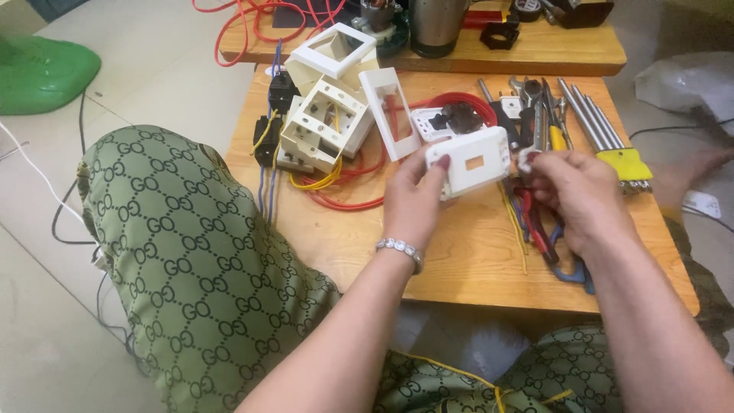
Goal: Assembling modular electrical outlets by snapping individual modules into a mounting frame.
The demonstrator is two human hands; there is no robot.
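A white switch faceplate (pixel 472 160) with a small rectangular opening is held above the wooden tabletop (pixel 459 260), gripped at its near-left edge by the left hand (pixel 415 200). The right hand (pixel 575 195) is closed at the plate's right end, pinching a small white piece too small to identify. Beyond the left hand, white plastic frames (pixel 336 99) and red wires (pixel 344 200) are piled; hex keys in a yellow holder (pixel 612 145) lie beyond the right hand.
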